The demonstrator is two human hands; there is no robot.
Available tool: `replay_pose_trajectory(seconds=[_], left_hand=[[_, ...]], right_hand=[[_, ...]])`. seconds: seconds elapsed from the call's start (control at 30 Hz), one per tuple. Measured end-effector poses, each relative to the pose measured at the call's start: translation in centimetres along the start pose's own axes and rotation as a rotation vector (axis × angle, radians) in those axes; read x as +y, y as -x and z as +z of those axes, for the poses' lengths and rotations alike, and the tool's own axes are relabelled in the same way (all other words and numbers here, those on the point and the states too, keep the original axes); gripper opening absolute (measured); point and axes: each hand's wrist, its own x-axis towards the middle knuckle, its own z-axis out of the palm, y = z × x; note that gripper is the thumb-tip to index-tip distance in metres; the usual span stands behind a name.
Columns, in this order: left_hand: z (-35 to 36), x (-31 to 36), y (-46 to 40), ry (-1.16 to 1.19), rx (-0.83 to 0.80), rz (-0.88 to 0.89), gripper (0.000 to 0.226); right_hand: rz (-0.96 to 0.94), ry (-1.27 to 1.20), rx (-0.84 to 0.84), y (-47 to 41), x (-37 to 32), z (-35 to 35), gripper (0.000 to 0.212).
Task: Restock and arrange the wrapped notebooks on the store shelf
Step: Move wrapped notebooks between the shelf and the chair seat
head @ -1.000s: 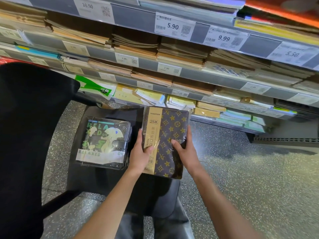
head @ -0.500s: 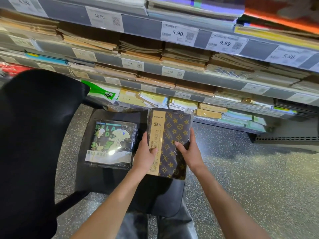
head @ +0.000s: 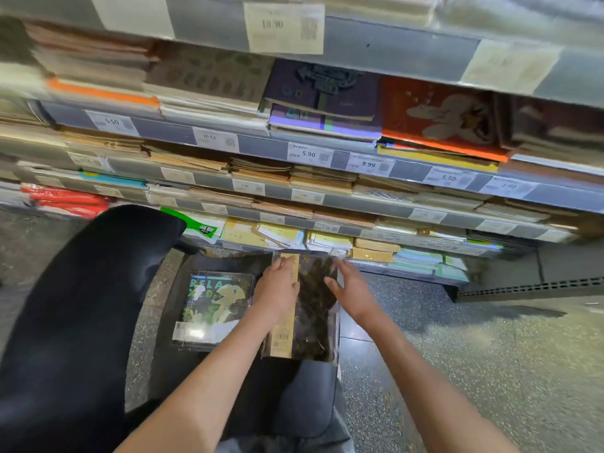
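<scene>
right hand [head: 351,291] released brown notebook [head: 315,308], view raised

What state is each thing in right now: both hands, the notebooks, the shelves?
left hand: grips the brown notebook's left edge.
right hand: fingers straight, on the right side of the brown notebook.
brown monogram notebook: wrapped, held over the lap, not yet shelved.
green-print notebook stack: wrapped, lying flat on the dark seat.
shelves: stocked with flat stacks; blurred.

"5.90", "9.99", probably "5.50" on shelf price tags [head: 368,164]; "RELA" on wrapped notebook [head: 212,308].
</scene>
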Motion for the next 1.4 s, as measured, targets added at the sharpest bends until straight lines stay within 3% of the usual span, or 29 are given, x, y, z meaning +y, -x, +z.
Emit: replay_pose_trajectory(seconds=[0.27,0.93,1.4], left_hand=[[-7.4,5.3,1.5,-0.071,0.061,0.121,0.049],[-30.8,19.5,10.9,-0.236,0.357,0.36,0.041],[-40.5,27.5,16.5,-0.311,0.46,0.459,0.036]], right_hand=[[-0.095,0.179,-0.019,1.3,-4.6,-6.2,0.05],[-0.421,0.442,0.325,11.5,-22.3,-26.2,0.041],[-0.539,0.505,0.488,17.2,-29.1,-35.9,0.042]])
